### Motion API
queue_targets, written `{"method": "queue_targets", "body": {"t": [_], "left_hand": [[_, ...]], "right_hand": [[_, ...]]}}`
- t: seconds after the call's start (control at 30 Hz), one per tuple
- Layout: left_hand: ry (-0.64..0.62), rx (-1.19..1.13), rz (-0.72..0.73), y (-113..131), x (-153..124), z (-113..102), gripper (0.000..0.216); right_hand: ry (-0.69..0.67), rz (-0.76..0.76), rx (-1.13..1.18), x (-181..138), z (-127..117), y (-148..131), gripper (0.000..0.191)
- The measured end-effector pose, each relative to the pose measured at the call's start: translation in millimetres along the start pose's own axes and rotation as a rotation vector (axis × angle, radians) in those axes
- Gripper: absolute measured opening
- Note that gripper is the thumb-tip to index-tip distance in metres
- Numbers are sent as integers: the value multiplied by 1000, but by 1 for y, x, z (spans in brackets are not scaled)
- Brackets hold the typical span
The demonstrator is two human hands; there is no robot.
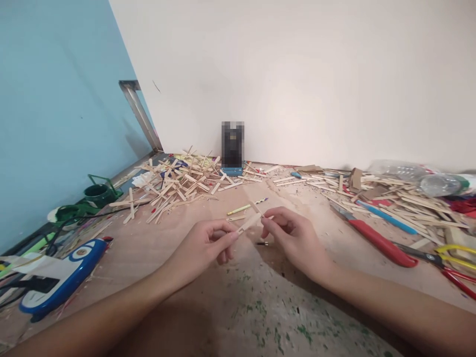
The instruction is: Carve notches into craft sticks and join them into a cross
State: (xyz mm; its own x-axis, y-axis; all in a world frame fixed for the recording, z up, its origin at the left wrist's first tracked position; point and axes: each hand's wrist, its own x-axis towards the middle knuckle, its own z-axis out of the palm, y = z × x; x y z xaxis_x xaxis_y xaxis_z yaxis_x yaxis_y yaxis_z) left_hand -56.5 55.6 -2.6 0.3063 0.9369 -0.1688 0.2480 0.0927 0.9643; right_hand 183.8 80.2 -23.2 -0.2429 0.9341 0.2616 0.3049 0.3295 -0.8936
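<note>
Between thumb and fingers, my left hand (pixel 208 245) pinches a flat popsicle stick (pixel 250 223) with a small notch cut near the held end. My right hand (pixel 292 235) grips a second, narrower wooden stick (pixel 256 208) between thumb and forefinger. The two sticks meet or overlap close to my right fingertips; whether they are joined I cannot tell. Just beyond the hands lie a yellow pencil (pixel 241 209) and another loose stick. A small dark piece with a shiny end (pixel 262 243) rests on the table under the hands.
A heap of wooden sticks (pixel 186 178) spreads at the back left, more at the right. A red-handled knife (pixel 383 243), scissors (pixel 433 258) and a blue tool (pixel 386 216) lie right. A blue-and-white device (pixel 74 265) sits left. A blurred dark object (pixel 232 146) stands by the wall.
</note>
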Motion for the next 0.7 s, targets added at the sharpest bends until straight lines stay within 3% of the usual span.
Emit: {"method": "queue_targets", "body": {"t": [0.13,0.37,0.5,0.7], "left_hand": [[-17,26,-17,1,-2,1,38],[7,-7,-24,4,-2,-2,32],[17,-22,-19,5,-2,-3,32],[-1,-8,16,1,1,0,50]], "right_hand": [[55,77,105,1,2,1,44],[-13,84,151,-2,3,6,45],[-27,50,116,-1,3,6,39],[-13,-61,28,3,2,9,42]]}}
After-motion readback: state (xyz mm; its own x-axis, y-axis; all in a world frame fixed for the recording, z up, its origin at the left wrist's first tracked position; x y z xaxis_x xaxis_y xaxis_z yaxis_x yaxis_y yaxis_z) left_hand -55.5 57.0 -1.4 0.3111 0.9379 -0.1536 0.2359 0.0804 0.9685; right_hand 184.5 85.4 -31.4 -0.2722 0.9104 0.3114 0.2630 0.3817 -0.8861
